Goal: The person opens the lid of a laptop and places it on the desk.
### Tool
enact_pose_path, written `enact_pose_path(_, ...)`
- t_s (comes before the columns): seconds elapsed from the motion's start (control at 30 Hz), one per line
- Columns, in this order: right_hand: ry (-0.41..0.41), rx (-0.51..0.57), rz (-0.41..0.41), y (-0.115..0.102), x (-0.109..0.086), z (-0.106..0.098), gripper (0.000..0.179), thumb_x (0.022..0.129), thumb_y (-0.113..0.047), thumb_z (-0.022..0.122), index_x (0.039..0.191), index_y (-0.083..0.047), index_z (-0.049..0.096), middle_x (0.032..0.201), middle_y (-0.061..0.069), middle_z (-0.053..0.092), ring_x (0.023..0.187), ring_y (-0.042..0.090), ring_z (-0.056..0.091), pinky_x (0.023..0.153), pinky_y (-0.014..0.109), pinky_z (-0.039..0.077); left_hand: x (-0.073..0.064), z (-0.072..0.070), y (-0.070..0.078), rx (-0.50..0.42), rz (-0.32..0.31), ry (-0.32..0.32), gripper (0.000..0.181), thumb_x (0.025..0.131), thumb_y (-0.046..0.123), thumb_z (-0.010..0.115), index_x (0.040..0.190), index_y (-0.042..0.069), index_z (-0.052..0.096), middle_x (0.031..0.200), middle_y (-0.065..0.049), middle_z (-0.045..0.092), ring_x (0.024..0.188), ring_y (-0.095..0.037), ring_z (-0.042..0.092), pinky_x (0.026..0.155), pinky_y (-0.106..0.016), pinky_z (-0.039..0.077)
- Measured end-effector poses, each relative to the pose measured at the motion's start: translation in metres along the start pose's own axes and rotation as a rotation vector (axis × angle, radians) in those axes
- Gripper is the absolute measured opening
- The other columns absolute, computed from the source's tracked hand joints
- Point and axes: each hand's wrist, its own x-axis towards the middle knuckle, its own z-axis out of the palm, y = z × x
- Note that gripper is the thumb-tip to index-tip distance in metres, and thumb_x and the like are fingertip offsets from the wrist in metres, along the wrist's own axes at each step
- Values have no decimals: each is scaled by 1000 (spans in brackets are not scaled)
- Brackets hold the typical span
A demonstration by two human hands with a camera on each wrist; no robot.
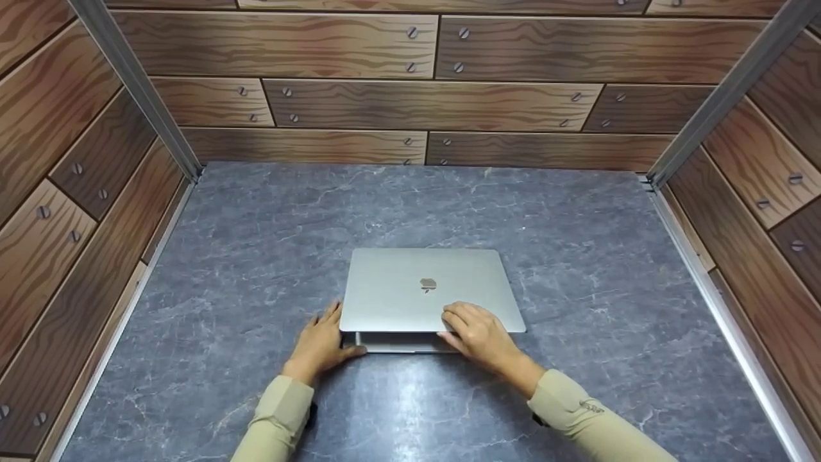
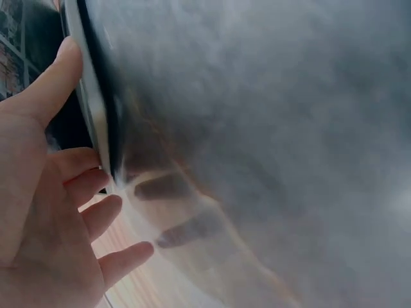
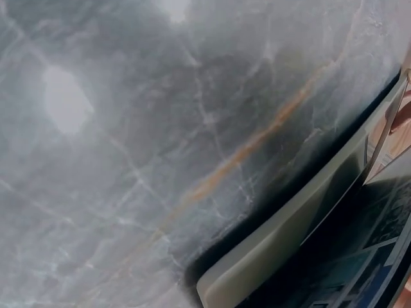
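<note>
A silver laptop (image 1: 410, 289) lies on the table with its lid raised a little, leaving a dark gap along the near edge. My right hand (image 1: 478, 333) grips the lid's near edge, fingers on top and thumb below. At the near left corner, my left hand (image 1: 321, 343) touches the base, its thumb on the front edge and its fingers along the left side. In the left wrist view, those fingers (image 2: 103, 215) look loosely extended beside the laptop's edge (image 2: 96, 119). The right wrist view shows a rounded corner of the laptop (image 3: 237, 279); most of the right hand is hidden there.
The table (image 1: 269, 224) has a grey marbled top that mirrors light and the left fingers. Wood-patterned walls (image 1: 353, 106) stand behind and at both sides. Metal posts (image 1: 138, 90) rise at the back corners, and metal strips (image 1: 725, 308) run along the table's sides.
</note>
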Motion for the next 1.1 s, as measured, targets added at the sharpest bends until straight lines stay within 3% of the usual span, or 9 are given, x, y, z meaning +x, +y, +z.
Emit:
enact_pose_path(0.47, 48, 8, -32, 3, 2, 1, 28, 84, -31, 69, 90, -3, 68, 90, 9, 73, 83, 22, 69, 75, 31, 60, -2, 4, 8, 9, -28, 14, 92, 79, 46, 74, 148, 0, 34, 153, -23, 36, 144, -36, 36, 115, -58, 32)
enact_pose_path(0.77, 36, 32, -7, 3, 4, -1, 27, 79, -27, 72, 91, -3, 69, 92, 10, 72, 84, 22, 68, 77, 32, 59, -2, 3, 9, -17, 6, 27, 92, 79, 41, 75, 148, -1, 33, 153, -26, 35, 143, -40, 35, 114, -59, 33)
enact_pose_path(1.1, 52, 16, 7, 3, 8, -4, 27, 82, -27, 70, 92, -2, 69, 91, 10, 72, 84, 22, 68, 75, 31, 60, -2, 2, 11, -43, 38, 55, 93, 77, 36, 78, 148, -3, 33, 151, -30, 35, 141, -43, 37, 111, -61, 35)
